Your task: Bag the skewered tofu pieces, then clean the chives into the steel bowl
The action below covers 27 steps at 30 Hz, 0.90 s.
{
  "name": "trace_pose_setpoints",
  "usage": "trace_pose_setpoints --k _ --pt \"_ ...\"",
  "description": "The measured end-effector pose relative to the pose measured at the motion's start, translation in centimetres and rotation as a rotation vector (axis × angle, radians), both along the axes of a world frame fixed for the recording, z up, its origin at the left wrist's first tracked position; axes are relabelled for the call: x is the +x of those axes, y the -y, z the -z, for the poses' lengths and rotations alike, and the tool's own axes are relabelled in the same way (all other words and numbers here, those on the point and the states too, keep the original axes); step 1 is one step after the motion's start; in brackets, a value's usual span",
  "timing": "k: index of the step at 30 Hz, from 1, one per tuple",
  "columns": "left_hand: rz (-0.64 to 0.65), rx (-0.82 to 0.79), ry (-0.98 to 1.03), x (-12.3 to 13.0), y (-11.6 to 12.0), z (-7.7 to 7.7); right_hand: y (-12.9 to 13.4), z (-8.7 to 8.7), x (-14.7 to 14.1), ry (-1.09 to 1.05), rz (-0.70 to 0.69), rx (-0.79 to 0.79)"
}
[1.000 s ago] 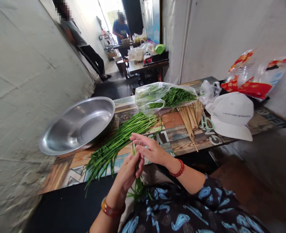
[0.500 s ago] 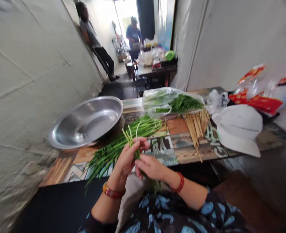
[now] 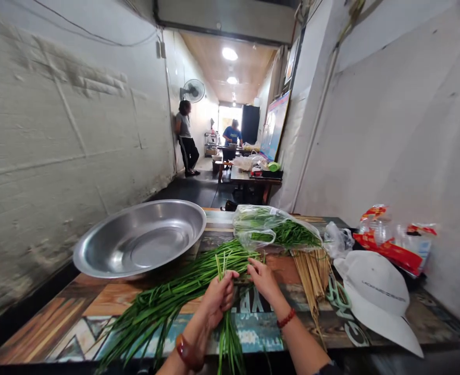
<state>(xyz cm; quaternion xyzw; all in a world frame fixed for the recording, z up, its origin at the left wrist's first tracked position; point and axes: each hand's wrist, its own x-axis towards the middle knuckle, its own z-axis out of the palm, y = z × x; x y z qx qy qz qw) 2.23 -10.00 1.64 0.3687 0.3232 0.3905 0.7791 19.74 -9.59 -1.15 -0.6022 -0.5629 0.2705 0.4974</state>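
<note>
My left hand (image 3: 219,296) is closed around a small bunch of green chives (image 3: 230,344), pale stem ends poking up above the fist and leaves hanging down below it. My right hand (image 3: 264,278) reaches to the pale ends of the larger chive pile (image 3: 175,297), its fingers partly stretched out and apart. Whether its fingertips touch a stalk is hard to make out. The pile lies slantwise over the patchwork-patterned table (image 3: 92,299), leaf tips toward the near left edge. Behind it sits a clear plastic bag (image 3: 253,221) with more chives.
A wide steel basin (image 3: 144,242) stands at the left. To the right lie thin wooden sticks (image 3: 308,281), green-handled scissors (image 3: 337,294), a white cap (image 3: 374,297) and red-and-clear packaging (image 3: 389,250). Two people are farther back, beyond another cluttered table (image 3: 249,177).
My right hand has left the bunch and moved forward to the pile. My left hand keeps hold of its chives, now over the table. The head view has tilted up.
</note>
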Motion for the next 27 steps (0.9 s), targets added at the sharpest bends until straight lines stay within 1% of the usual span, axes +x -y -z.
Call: trace_pose_setpoints --k 2,6,8,10,12,14,15,18,20,21,22,24,27 --pt "0.013 0.019 0.009 -0.3 0.2 0.2 -0.2 0.4 -0.3 -0.043 0.062 0.039" --pt "0.011 0.024 0.055 -0.7 0.1 0.0 0.1 0.7 -0.4 -0.184 0.195 0.021" --pt "0.007 0.026 0.087 -0.7 0.1 -0.1 0.4 0.5 -0.3 -0.228 0.247 0.051" --pt "0.007 0.035 0.113 -0.6 0.2 -0.1 0.7 -0.2 -0.2 -0.236 0.294 0.111" --pt "-0.001 0.041 0.132 -0.6 0.4 -0.2 1.0 -1.5 -0.2 -0.224 0.317 0.156" --pt "-0.031 0.038 0.161 -1.0 0.7 -0.8 1.5 -3.4 -0.2 -0.226 0.308 0.192" --pt "-0.053 0.039 0.18 -1.4 0.9 -1.3 1.8 -4.6 -0.2 -0.246 0.301 0.216" --pt "-0.11 0.087 0.241 -2.6 1.5 -3.8 3.0 -8.7 -0.4 -0.357 0.252 0.314" --pt "-0.137 0.145 0.268 -3.2 1.8 -5.8 3.7 -11.2 -0.7 -0.39 0.158 0.325" --pt "-0.152 0.17 0.27 -3.4 1.9 -6.7 4.1 -12.2 -1.1 -0.386 0.112 0.31" --pt "-0.17 0.19 0.259 -3.5 2.0 -7.5 4.4 -12.9 -1.5 -0.38 0.075 0.289" --pt "-0.214 0.23 0.215 -3.5 2.3 -8.6 5.0 -13.7 -2.5 -0.383 0.019 0.241" --pt "-0.265 0.34 0.137 -3.3 3.0 -9.2 5.6 -13.6 -4.4 -0.439 -0.041 0.216"
